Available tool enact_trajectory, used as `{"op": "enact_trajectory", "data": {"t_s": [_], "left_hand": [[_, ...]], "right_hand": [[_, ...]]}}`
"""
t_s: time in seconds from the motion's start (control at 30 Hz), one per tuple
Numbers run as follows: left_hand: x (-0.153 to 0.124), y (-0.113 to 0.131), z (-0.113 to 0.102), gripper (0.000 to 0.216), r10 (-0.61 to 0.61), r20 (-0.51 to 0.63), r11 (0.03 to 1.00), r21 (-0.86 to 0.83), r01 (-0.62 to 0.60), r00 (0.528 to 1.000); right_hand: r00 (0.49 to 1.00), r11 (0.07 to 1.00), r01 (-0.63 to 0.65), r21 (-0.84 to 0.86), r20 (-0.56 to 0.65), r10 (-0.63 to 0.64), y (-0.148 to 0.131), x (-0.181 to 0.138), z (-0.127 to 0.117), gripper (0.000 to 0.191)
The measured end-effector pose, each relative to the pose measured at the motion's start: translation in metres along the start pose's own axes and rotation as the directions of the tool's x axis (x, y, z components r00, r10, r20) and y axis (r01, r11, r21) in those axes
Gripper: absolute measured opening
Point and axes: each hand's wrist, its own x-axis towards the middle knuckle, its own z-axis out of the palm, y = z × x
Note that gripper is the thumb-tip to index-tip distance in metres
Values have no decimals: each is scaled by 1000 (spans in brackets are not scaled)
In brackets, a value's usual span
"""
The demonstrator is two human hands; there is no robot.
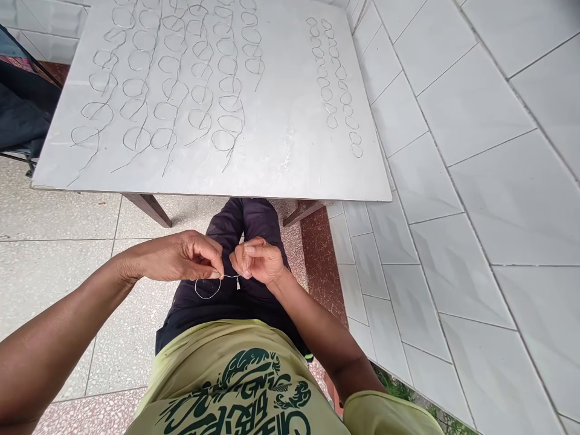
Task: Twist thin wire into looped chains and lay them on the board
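Observation:
A thin silvery wire (208, 298) with a round loop at its left end is held over my lap. My left hand (185, 257) pinches it between thumb and forefinger where the loop meets the straight part. The short straight part runs right to my right hand (258, 258), whose fingers are curled together on its far end. Part of the loop is hidden behind my left fingers. Both hands are in front of the table's near edge, below the level of the tabletop in view.
On the white tabletop (290, 175) lie several rows of looped wires with tails (224, 140). Two columns of small figure-eight wire pieces (356, 145) lie at its right. A tiled wall (493, 205) closes off the right side. A dark folding chair (22, 109) stands at the left.

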Motion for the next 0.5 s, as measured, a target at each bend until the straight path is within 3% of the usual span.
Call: {"op": "enact_trajectory", "data": {"t_s": [0.23,0.4,0.5], "left_hand": [[-1,1,5,5,-15,66,1000,-9,16,998],[1,-13,4,10,-44,-69,997,-72,39,997],[2,-30,2,16,-110,-141,990,-101,96,984]], "right_hand": [[990,987,-142,-71,8,142,4,0,4,52],[973,971,-230,-64,-23,229,-4,1,-1,65],[975,984,-176,35,-130,179,-16,-2,-6,86]]}}
